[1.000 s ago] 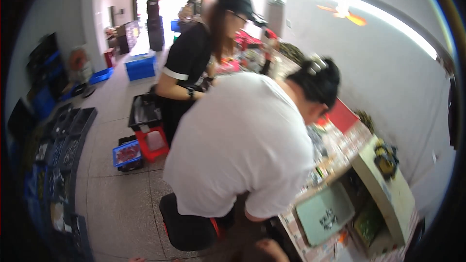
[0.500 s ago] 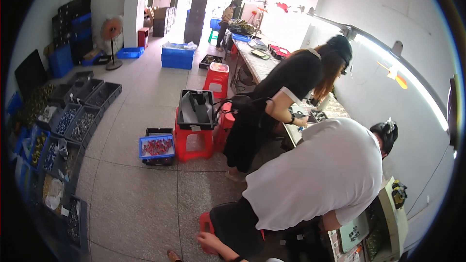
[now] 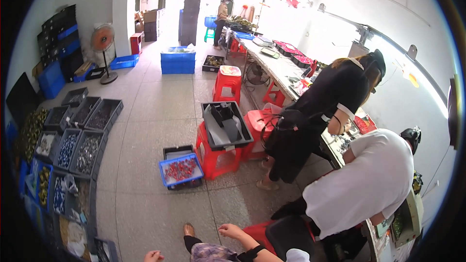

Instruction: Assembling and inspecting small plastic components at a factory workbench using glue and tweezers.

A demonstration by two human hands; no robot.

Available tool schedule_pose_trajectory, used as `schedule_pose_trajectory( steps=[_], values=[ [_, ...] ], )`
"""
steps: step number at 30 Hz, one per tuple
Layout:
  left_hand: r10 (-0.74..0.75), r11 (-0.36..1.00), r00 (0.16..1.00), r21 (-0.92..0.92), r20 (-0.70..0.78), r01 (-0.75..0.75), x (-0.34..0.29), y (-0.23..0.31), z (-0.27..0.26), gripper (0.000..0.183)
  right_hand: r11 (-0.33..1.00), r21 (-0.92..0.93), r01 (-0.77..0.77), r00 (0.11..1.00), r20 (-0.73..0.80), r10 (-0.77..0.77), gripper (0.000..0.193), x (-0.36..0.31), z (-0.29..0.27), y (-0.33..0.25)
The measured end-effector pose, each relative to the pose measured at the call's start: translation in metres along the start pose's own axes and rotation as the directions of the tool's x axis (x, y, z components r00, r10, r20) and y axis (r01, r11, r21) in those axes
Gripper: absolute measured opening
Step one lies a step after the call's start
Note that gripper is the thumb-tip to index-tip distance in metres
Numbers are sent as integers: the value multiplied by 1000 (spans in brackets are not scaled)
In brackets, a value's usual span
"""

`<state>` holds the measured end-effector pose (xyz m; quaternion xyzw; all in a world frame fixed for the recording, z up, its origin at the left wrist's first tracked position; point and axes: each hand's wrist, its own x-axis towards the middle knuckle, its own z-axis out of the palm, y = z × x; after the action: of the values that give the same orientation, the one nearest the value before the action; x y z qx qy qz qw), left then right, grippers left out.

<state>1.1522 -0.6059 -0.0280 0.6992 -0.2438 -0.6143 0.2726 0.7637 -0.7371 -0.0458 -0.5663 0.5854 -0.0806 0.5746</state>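
My right hand (image 3: 231,231) hangs over the floor at the lower middle, fingers loosely bent and apart, holding nothing I can see. A dark band wraps that forearm. Just right of it stands a red stool (image 3: 258,233) with a black seat pad (image 3: 290,237), apart from the hand. My left hand (image 3: 154,256) shows only in part at the lower edge; its fingers are loosely bent, with no object visible in them. Between the hands are my patterned clothing (image 3: 209,252) and one foot (image 3: 189,229) in a brown shoe.
Ahead stand a blue tray (image 3: 180,169) of red pieces and a black crate (image 3: 227,125) on a red stool. Parts bins (image 3: 88,151) line the left. Two people (image 3: 323,102) (image 3: 364,184) bend over the right workbench (image 3: 272,61); another person (image 3: 221,22) stands far back. A fan (image 3: 103,39) stands left.
The view has swung, so the stools and crate appear farther right. My right hand, earlier at the red stool's edge, is now away from it. My left hand has come into view.
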Motion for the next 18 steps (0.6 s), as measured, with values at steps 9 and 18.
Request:
schedule_pose_trajectory(
  steps=[9,18],
  values=[
    [39,999,973,-25,-227,-45,170,143,-186,34,919,-194,342,891,-243,-383,28,236,-61,-278],
    [-11,998,976,-58,-216,-2,301,401,-266,39,995,-55,87,961,-259,-99,30,440,-85,-385]
  ],
)
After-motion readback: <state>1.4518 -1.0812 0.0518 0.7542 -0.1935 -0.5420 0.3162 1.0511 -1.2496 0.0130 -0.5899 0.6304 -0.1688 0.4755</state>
